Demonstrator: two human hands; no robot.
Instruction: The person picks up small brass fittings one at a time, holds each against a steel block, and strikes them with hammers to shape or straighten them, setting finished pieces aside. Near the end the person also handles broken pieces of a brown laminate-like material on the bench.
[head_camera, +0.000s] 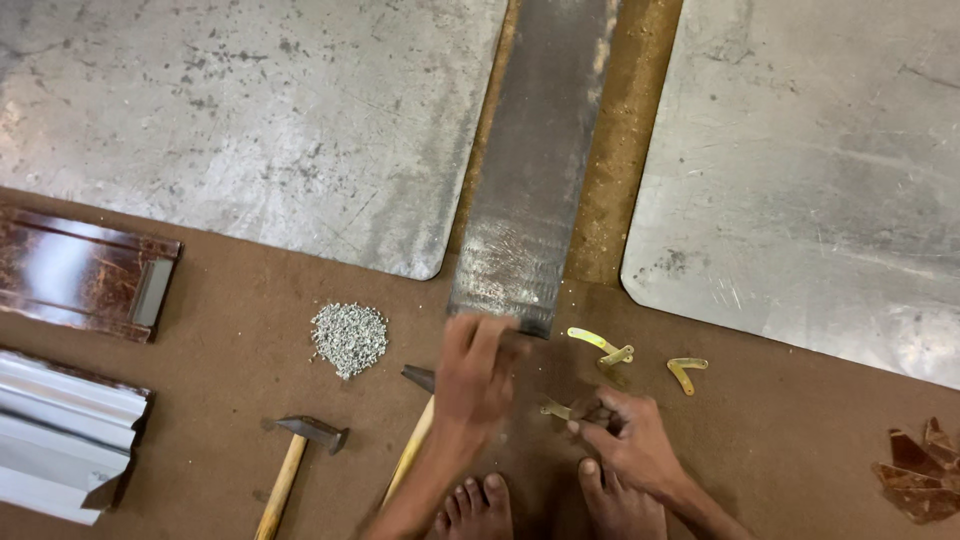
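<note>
Head view, looking down at a brown board floor: the left hand (478, 368) rests with fingers loosely curled at the near end of a dark steel bar (530, 180), over a wooden-handled hammer (415, 440). The right hand (625, 435) pinches a small brass bracket (556, 409). Two more brass brackets (600, 345) lie just beyond. A pile of small silver rivets (349, 338) sits to the left.

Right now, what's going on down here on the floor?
A person squats barefoot on a brown board. The left hand rests at the near end of a dark metal bar, over a wooden-handled hammer. The right hand pinches a small brass piece. More brass pieces, a rivet pile and a second hammer lie nearby.
</note>
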